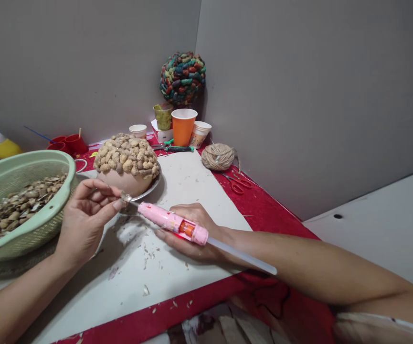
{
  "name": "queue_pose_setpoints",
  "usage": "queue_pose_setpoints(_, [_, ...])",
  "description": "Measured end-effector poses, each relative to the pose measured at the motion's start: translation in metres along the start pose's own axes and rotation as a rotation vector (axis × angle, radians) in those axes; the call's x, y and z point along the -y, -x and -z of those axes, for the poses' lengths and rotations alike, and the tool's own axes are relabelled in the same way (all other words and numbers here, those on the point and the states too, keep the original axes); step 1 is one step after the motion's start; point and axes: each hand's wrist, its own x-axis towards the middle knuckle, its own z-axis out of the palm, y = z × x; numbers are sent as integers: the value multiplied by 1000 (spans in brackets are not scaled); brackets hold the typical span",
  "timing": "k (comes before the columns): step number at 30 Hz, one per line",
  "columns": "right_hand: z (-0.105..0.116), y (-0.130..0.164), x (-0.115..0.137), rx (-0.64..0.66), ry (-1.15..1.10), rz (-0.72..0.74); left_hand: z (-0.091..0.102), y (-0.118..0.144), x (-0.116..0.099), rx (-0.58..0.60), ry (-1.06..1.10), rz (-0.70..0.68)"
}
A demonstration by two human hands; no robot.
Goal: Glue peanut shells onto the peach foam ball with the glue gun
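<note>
In my right hand [188, 227] is a pink hot glue gun [159, 216], its nozzle pointing left and a long clear glue stick [244, 256] sticking out of its back. My left hand [90, 212] pinches a small peanut shell [126, 196] between thumb and fingertips, right at the nozzle; whether the two touch is hard to tell. Just behind them, a smooth pinkish-beige ball [125, 181] sits in a metal dish [152, 188]. Peanut shells [127, 155] cover the ball's upper part, while its lower band is bare.
A green basket [54, 191] of peanut shells stands at the left. Further back are an orange cup [184, 128], pliers [179, 149], a twine ball [218, 156], red scissors [237, 183] and a multicoloured ball [183, 79]. Shell crumbs litter the white board [177, 282]. Grey walls enclose the corner.
</note>
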Motion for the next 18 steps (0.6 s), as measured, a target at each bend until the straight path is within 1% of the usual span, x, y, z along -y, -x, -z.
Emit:
queue_pose_setpoints(5, [-2, 2, -2, -15, 11, -7, -3, 0, -2, -11, 4, -12])
queue_pose_setpoints(13, [2, 1, 4, 25, 12, -36, 0, 2, 2, 20, 2, -40])
queue_pose_setpoints(18, [1, 0, 3, 5, 43, -16, -3, -1, -2, 5, 25, -43])
